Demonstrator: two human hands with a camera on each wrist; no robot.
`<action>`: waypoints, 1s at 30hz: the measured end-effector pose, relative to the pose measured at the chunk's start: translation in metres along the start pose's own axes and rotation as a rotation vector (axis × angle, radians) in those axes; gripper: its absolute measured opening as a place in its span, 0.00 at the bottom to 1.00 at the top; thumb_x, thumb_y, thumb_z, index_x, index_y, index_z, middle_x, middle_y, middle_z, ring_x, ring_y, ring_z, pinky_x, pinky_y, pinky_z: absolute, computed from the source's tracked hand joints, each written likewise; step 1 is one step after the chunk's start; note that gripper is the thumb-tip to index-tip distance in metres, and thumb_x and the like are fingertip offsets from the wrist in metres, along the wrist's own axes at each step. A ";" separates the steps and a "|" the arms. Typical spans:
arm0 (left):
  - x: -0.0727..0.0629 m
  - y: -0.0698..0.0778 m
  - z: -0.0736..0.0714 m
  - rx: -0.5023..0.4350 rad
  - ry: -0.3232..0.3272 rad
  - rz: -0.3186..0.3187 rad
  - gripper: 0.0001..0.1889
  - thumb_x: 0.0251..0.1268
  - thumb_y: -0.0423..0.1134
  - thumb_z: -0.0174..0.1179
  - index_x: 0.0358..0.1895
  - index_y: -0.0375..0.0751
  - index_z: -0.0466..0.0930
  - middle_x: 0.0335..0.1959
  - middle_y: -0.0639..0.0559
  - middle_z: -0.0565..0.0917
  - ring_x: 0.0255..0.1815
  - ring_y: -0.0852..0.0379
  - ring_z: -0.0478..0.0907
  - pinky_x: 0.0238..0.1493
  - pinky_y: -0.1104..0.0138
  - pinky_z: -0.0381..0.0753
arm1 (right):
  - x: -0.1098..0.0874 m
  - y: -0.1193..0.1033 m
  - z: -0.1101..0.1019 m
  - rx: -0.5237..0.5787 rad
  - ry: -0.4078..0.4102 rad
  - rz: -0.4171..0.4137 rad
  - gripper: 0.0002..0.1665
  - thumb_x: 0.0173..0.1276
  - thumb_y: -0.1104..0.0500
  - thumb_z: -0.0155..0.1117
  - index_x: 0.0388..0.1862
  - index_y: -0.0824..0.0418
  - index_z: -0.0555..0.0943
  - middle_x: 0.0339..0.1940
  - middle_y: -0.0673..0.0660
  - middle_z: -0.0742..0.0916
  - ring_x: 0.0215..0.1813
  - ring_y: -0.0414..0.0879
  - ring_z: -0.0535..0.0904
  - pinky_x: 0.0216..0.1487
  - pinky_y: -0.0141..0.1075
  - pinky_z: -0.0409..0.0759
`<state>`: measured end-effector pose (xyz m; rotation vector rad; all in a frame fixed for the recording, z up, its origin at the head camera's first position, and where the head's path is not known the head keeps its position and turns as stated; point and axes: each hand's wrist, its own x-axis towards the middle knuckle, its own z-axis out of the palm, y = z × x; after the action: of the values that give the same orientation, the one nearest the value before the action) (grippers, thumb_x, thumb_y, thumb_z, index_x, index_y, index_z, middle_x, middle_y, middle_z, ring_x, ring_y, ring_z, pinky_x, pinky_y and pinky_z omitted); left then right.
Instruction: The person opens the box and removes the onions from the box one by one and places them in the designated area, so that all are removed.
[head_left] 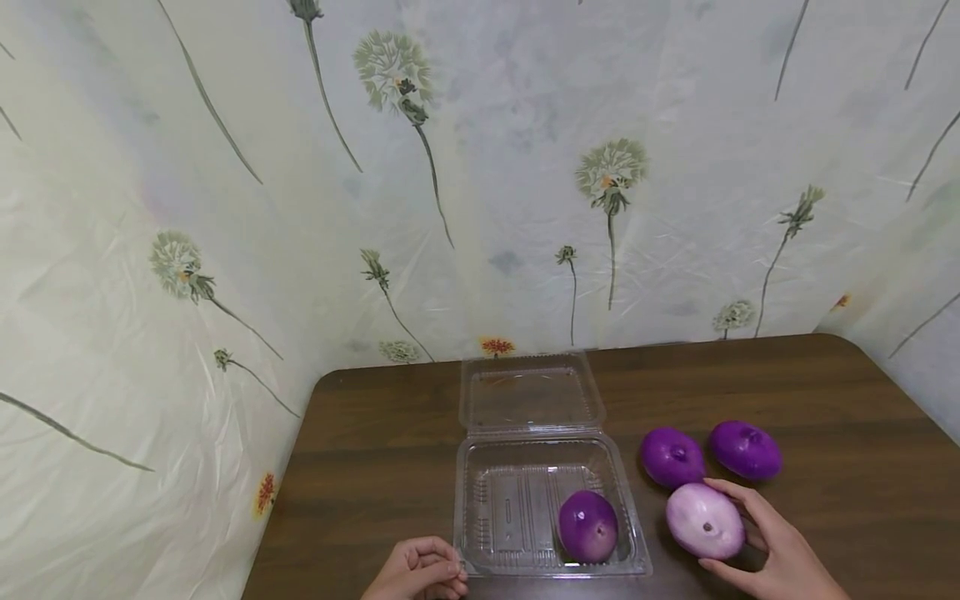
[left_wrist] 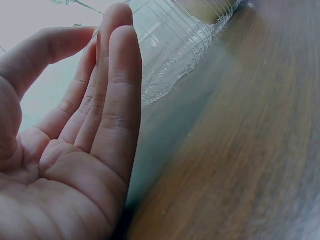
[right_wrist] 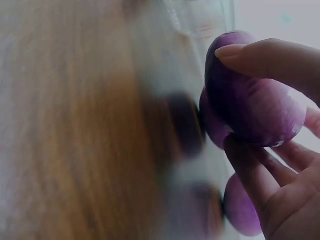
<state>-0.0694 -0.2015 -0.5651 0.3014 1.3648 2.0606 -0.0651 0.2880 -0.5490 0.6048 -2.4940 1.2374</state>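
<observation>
My right hand (head_left: 780,550) grips a purple onion (head_left: 707,521) with a pale end and a small brown spot, its thumb and fingers on opposite sides. In the right wrist view the onion (right_wrist: 250,95) shows a darker purple side. At the front left corner of a clear plastic container (head_left: 510,575), my left hand (head_left: 423,571) pinches the rim between thumb and fingertips. Another onion (head_left: 588,527) sits inside the container's right half. Two more onions, one nearer (head_left: 672,457) and one farther right (head_left: 746,450), lie behind the held one.
The container's hinged lid (head_left: 531,396) lies folded back toward the wall. All of it stands on a dark brown wooden table (head_left: 375,467) with rounded back corners. Sheeting (head_left: 510,192) printed with dandelions hangs behind the table and at its sides.
</observation>
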 end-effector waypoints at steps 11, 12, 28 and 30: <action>0.001 -0.001 -0.001 -0.001 0.006 -0.005 0.07 0.74 0.31 0.60 0.42 0.49 0.84 0.38 0.58 0.91 0.40 0.65 0.90 0.44 0.74 0.89 | -0.010 0.009 0.000 0.024 -0.011 -0.011 0.61 0.35 0.73 0.89 0.72 0.72 0.68 0.69 0.39 0.74 0.67 0.18 0.69 0.53 0.12 0.77; 0.001 -0.001 -0.001 -0.002 0.009 -0.009 0.07 0.74 0.31 0.60 0.42 0.49 0.84 0.38 0.58 0.91 0.40 0.65 0.90 0.44 0.74 0.89 | -0.011 0.010 0.000 0.023 -0.012 -0.012 0.62 0.35 0.73 0.89 0.72 0.72 0.68 0.69 0.39 0.74 0.67 0.18 0.69 0.53 0.12 0.77; 0.001 -0.003 -0.002 0.000 -0.018 0.020 0.09 0.75 0.30 0.59 0.42 0.50 0.84 0.38 0.59 0.92 0.40 0.65 0.90 0.45 0.74 0.89 | -0.016 0.008 0.003 0.020 -0.004 0.090 0.57 0.45 0.69 0.87 0.75 0.65 0.69 0.71 0.38 0.75 0.68 0.17 0.68 0.53 0.11 0.77; 0.001 -0.003 -0.002 -0.002 -0.021 0.021 0.09 0.75 0.30 0.58 0.42 0.49 0.84 0.39 0.59 0.92 0.40 0.65 0.90 0.45 0.74 0.89 | -0.016 0.007 0.003 0.018 0.000 0.094 0.56 0.46 0.69 0.86 0.75 0.64 0.69 0.71 0.37 0.75 0.68 0.17 0.68 0.52 0.11 0.77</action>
<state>-0.0704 -0.2019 -0.5689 0.3365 1.3518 2.0702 -0.0551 0.2933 -0.5627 0.4960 -2.5402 1.2944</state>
